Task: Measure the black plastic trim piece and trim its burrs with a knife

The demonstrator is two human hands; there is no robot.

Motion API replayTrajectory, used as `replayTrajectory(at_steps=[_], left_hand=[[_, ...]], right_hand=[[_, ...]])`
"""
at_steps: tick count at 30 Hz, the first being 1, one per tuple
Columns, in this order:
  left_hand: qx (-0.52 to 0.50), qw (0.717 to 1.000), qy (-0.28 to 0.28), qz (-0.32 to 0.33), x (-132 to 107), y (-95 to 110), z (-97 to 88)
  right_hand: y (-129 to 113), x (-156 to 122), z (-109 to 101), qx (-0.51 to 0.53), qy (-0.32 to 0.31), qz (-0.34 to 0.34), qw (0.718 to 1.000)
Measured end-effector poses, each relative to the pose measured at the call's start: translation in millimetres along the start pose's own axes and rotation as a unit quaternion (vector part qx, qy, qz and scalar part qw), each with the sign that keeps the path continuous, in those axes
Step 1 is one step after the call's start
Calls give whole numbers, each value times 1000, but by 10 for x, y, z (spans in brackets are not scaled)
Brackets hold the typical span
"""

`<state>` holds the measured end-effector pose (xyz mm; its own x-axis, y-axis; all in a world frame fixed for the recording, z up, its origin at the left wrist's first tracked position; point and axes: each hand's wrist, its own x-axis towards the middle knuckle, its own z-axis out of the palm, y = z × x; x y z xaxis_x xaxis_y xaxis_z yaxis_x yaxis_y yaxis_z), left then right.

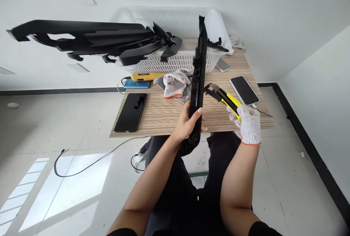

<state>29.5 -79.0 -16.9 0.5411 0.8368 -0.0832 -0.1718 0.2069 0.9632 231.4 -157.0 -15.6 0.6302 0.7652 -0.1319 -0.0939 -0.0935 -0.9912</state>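
My bare left hand [186,122] is wrapped round a long black plastic trim part [199,75], which stands steeply tilted over the front of the table. In a white knit glove, my right hand [249,121] grips a yellow and black utility knife [232,99], its tip pointing to the upper left. Just left of the knife, a dark caliper-like tool [213,93] lies on the table. Between the trim part and the basket are a crumpled white glove [176,83] and a grey cloth [186,94].
A white plastic basket [175,14] stands at the back, with more black plastic parts [117,41] sticking far out to the left. On the wooden table [161,121] lie a black phone [130,112], a cabled white-edged phone [244,90], a yellow tool [147,77] and a blue packet [136,83].
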Motion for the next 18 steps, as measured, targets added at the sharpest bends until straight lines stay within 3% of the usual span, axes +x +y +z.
replayTrajectory(at_steps=[6,13,18], left_hand=[[-27,999,12,-13,123,-23,28],[-46,994,85,57,278,-118,61],[-38,991,105,78,267,-168,29]], right_hand=[[33,62,-109,-34,-76,23,996],[64,132,-78,21,-56,-27,998],[52,112,-54,4,-63,-22,998]])
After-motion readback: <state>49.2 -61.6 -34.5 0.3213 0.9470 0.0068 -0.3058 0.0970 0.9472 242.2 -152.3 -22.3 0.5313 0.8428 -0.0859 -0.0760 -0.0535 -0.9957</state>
